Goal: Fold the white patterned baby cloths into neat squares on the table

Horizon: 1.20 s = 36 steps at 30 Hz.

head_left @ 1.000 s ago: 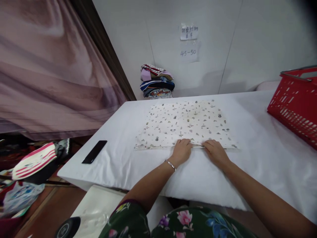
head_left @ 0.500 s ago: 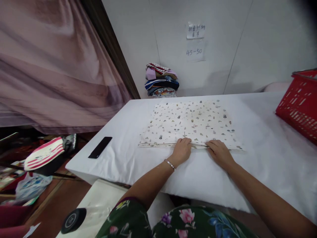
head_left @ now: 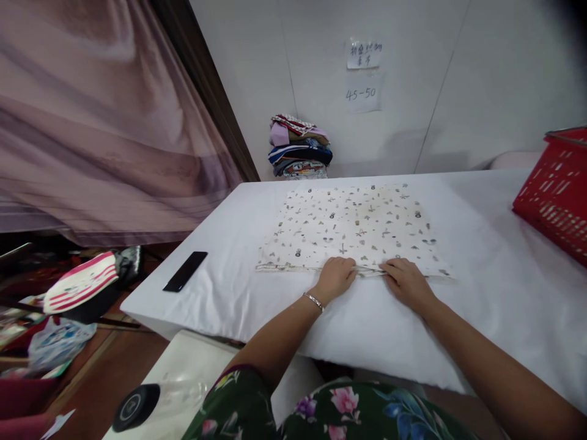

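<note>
Cloth (head_left: 351, 226) runs lengthwise left-right; your left hand (head_left: 336, 278) and right hand (head_left: 407, 283) grip its near edge. Basket (head_left: 557, 192): contents hidden.

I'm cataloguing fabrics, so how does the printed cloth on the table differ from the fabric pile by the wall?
The printed cloth is off-white with small scattered motifs; the fabric pile mixes lilac, blue, red and other colours.
The printed cloth lies low and flat; the fabric pile stands taller.
Both hands touch the printed cloth's near edge; neither touches the fabric pile.
Both show layers.
</note>
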Each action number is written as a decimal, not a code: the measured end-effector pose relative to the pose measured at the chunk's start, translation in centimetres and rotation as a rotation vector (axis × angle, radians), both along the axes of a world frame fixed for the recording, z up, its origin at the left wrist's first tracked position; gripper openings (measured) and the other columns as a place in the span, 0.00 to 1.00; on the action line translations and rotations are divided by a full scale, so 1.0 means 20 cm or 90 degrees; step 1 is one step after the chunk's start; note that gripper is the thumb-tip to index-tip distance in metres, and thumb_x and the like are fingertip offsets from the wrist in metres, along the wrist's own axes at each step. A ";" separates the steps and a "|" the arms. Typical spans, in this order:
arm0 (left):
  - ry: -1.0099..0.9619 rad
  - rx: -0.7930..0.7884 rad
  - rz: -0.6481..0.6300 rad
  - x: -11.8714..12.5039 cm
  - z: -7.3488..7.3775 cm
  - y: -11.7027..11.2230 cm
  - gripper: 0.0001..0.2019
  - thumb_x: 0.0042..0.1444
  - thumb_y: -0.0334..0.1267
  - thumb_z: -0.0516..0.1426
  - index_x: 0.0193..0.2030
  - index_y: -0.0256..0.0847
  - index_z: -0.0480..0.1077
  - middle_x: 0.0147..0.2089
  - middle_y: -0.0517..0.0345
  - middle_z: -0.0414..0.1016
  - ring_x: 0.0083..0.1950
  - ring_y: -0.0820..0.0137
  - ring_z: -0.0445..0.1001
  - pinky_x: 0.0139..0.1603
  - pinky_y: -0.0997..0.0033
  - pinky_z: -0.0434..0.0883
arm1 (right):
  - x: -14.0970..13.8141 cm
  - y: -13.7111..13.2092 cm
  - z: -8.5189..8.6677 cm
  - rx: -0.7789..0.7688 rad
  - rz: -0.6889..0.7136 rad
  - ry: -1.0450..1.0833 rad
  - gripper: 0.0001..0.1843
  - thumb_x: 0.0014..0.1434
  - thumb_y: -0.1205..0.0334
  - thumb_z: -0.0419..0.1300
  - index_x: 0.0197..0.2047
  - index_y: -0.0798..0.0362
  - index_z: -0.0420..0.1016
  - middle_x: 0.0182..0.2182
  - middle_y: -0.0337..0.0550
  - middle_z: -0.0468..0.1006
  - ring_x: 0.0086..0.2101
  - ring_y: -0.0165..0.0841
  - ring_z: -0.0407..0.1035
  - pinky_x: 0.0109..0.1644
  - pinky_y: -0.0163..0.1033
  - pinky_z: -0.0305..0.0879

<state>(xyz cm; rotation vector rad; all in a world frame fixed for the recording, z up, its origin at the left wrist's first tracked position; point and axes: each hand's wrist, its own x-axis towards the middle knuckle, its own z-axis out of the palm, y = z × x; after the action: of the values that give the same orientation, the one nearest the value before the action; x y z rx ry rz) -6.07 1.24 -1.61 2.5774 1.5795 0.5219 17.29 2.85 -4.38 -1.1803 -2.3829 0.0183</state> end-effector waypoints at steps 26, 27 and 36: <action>0.135 0.060 -0.070 0.00 -0.02 0.03 0.09 0.59 0.30 0.50 0.33 0.40 0.70 0.37 0.57 0.70 0.40 0.68 0.64 0.38 0.68 0.60 | 0.00 0.00 -0.01 0.039 0.006 0.017 0.15 0.63 0.65 0.47 0.41 0.54 0.75 0.39 0.49 0.74 0.39 0.38 0.64 0.42 0.43 0.60; 0.129 0.051 -0.072 0.00 -0.01 0.02 0.10 0.60 0.31 0.49 0.34 0.40 0.70 0.37 0.56 0.70 0.40 0.68 0.64 0.38 0.68 0.60 | 0.00 0.00 -0.01 0.035 0.011 0.017 0.15 0.63 0.65 0.47 0.42 0.53 0.74 0.39 0.49 0.74 0.39 0.38 0.64 0.42 0.43 0.60; 0.080 0.036 -0.095 -0.03 -0.01 0.00 0.10 0.62 0.38 0.49 0.39 0.41 0.71 0.40 0.56 0.70 0.42 0.68 0.64 0.42 0.68 0.61 | 0.02 -0.01 0.04 -0.024 0.054 0.014 0.13 0.58 0.63 0.52 0.44 0.54 0.73 0.41 0.48 0.73 0.41 0.39 0.64 0.43 0.45 0.61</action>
<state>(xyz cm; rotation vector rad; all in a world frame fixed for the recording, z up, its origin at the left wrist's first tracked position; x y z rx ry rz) -6.77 1.18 -1.73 2.7928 1.4100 0.4032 17.62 2.61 -3.56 -1.0903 -2.4215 0.1027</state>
